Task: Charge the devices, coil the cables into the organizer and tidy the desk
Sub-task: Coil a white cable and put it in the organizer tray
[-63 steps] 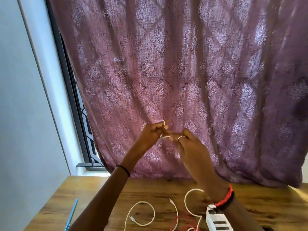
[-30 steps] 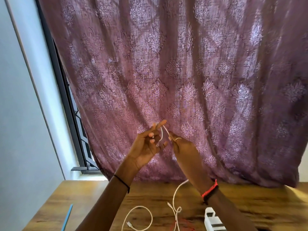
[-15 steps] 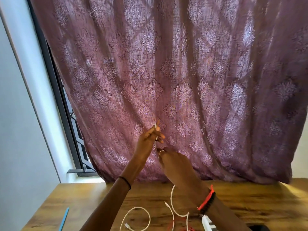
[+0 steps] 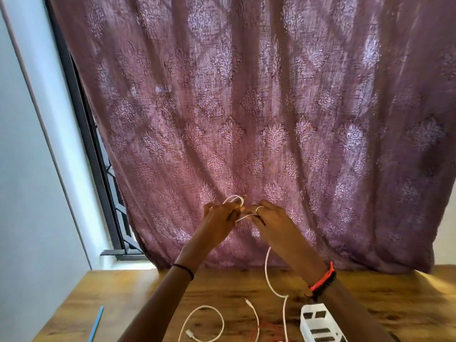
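Both hands are raised in front of the curtain, above the wooden desk [image 4: 128, 302]. My left hand [image 4: 218, 215] grips a small loop of a white cable [image 4: 267, 272] at its fingertips. My right hand [image 4: 267, 219] pinches the same cable just to the right, and the slack hangs down from it to the desk. A second white cable [image 4: 204, 322] lies curled on the desk, with a red cable [image 4: 265, 330] beside it. A white slotted organizer [image 4: 318, 325] stands at the lower right, partly hidden by my right forearm.
A purple patterned curtain [image 4: 271, 119] hangs behind the desk and reaches its back edge. A blue pen [image 4: 96, 323] lies near the desk's left edge. A dark window frame [image 4: 98, 169] and a white wall are to the left.
The hands have come level and close together again. A fresh loop of white cable now sits over my left fingertips, and the hanging slack has shortened and shifted right.
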